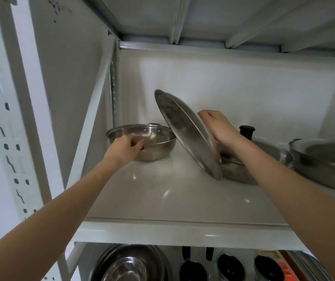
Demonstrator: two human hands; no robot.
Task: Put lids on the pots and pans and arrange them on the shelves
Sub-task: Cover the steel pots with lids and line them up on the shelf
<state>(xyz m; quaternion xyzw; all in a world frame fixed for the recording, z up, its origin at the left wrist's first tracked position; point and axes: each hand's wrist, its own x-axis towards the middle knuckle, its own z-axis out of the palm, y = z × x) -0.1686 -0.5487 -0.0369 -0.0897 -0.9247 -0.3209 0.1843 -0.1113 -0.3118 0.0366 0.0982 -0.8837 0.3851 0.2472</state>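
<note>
While my left hand [126,146] is gripping the open pan [142,143] on the shelf [162,199], my right hand [219,126] is holding its lid [185,130] tilted beside it; next I'm prob. lowering it flat onto the rim.

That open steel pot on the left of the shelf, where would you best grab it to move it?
Probably by its near rim, reaching in from the front. The open steel pot sits upright and lidless, so its rolled lip is exposed. The left hand already curls over that near edge. A dark handle shows at the far side, awkward to reach past the tilted lid, held by the right hand.
</note>
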